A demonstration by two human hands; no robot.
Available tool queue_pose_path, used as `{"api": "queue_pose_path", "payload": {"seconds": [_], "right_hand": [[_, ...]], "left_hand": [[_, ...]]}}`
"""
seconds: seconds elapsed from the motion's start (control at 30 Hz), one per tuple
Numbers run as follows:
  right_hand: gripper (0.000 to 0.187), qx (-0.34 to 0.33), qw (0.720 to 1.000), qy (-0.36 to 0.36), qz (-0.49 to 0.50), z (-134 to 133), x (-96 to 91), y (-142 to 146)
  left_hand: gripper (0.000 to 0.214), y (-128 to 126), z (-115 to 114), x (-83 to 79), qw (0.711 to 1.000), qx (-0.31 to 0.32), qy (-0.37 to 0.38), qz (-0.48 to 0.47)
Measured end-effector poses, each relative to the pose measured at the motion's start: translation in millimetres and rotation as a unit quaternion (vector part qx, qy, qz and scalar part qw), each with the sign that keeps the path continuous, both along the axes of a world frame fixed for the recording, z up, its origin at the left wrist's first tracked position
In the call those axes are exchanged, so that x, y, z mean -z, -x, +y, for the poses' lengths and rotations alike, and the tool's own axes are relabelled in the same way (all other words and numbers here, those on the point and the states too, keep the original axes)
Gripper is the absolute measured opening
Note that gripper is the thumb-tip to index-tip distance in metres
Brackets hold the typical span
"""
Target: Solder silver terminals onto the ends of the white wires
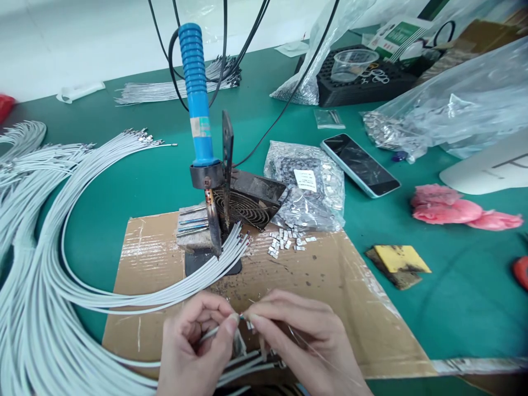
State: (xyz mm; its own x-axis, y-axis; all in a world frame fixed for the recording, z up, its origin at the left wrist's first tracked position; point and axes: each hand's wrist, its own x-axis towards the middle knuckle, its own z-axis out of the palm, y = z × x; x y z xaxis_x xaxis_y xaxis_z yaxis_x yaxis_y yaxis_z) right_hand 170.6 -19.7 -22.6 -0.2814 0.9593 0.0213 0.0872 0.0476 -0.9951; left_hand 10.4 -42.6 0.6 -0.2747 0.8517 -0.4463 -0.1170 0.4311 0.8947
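My left hand (196,344) pinches the end of a thin white wire (212,331) between thumb and forefinger, low over the cardboard sheet (330,286). My right hand (301,335) meets it fingertip to fingertip, pinching something tiny at the wire's tip that I cannot make out; a fine strand trails from this hand. Just beyond the hands, a blue-handled soldering iron (197,93) stands upright in a metal stand. A fan of white wires (173,286) lies with its ends at the iron's tip. Small metal terminals (284,242) are scattered on the cardboard.
A big bundle of white wires (37,231) curves over the green table at left. A small black fan (247,203), bags of terminals (307,187), a phone (359,164), a yellow sponge (398,264), pink cloth (449,206) and plastic bags (454,110) lie right and behind.
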Motion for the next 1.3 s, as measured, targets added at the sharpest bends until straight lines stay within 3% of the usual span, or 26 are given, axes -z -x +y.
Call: {"api": "queue_pose_path", "payload": {"seconds": [0.13, 0.27, 0.43, 0.57, 0.7, 0.8, 0.93, 1.13, 1.3], "right_hand": [[0.016, 0.078, 0.983, 0.145, 0.080, -4, 0.1, 4], [0.021, 0.051, 0.964, 0.234, 0.117, -4, 0.1, 6], [0.017, -0.031, 0.977, 0.192, 0.082, 1, -2.9, 1], [0.016, -0.034, 0.995, 0.095, -0.011, 3, -9.9, -3], [0.017, -0.020, 0.998, 0.051, -0.025, 1, -9.2, -3], [0.015, 0.028, 0.992, 0.115, 0.043, 0, -2.2, -2], [0.019, 0.105, 0.958, 0.234, 0.131, -4, 7.2, 2], [0.024, 0.034, 0.934, 0.292, 0.204, -6, 6.0, 13], [0.028, 0.083, 0.924, 0.305, 0.216, -7, -1.1, 22]], "left_hand": [[0.020, 0, 0, 0.0, 1.000, -0.015, -0.008, 0.013], [0.017, -1, -1, 2.8, 0.999, -0.010, -0.025, 0.039], [0.010, -2, -8, 10.6, 0.987, 0.010, -0.065, 0.144], [0.011, -2, -11, 15.3, 0.978, 0.018, -0.080, 0.192], [0.012, -1, -9, 15.7, 0.984, 0.024, -0.063, 0.163], [0.011, 2, -5, 13.8, 0.989, 0.017, -0.057, 0.132], [0.013, 4, -2, 12.0, 0.995, 0.002, -0.051, 0.091], [0.010, 1, -5, 15.2, 0.991, -0.010, -0.081, 0.110], [0.010, -3, -10, 17.6, 0.985, -0.015, -0.108, 0.133]]}}
